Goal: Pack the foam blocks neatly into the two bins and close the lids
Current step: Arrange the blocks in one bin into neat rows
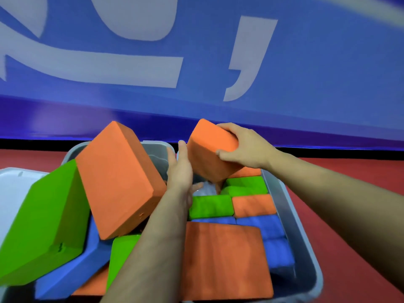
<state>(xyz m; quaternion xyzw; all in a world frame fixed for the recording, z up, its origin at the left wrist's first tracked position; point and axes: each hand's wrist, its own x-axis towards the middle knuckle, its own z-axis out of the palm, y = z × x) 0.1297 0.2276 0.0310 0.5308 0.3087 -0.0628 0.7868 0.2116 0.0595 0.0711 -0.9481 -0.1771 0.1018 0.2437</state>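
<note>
My right hand (244, 147) grips a tilted orange foam block (208, 149) held over the far end of the right grey bin (284, 197). My left hand (180, 169) is open, its straight fingers against that block's left side. Inside this bin lie green (211, 206), orange (254, 205) and blue (269, 228) blocks in rows, with a big flat orange block (225, 259) on top at the near end. The left grey bin (153, 149) holds a loose pile: a big leaning orange block (120, 178), a green block (43, 226) and a blue one (72, 274).
A white lid or bin edge (13, 193) shows at the far left. The bins stand on a red floor (349, 215). A blue wall with large pale lettering (196, 62) rises just behind them.
</note>
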